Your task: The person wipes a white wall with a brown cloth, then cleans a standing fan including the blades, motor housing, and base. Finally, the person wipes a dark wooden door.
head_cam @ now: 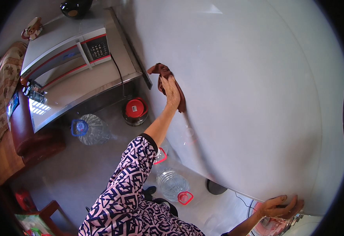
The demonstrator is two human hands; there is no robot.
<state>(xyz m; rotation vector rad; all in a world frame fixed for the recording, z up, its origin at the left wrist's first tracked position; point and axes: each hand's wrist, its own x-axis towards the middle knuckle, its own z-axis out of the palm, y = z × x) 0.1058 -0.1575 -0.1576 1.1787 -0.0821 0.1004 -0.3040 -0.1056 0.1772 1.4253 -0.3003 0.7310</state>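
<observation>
My left hand [172, 91] presses a crumpled brown cloth [161, 70] against a large, smooth white panel [242, 97]. Part of the cloth hangs out along the hand's right side, and the palm is hidden. At the lower right, my right hand [279, 206] rests by the panel's bottom edge with its fingers spread and no object seen in it. A patterned short sleeve [133, 174] with a dark cuff covers my left upper arm.
Left of the panel, a microwave oven [68, 56] stands on a metal-edged table [121, 79]. Large plastic bottles [93, 129] and a red-lidded jar [135, 110] stand on the floor. A fan [266, 225] sits below my right hand. A brown armrest [27, 126] is at far left.
</observation>
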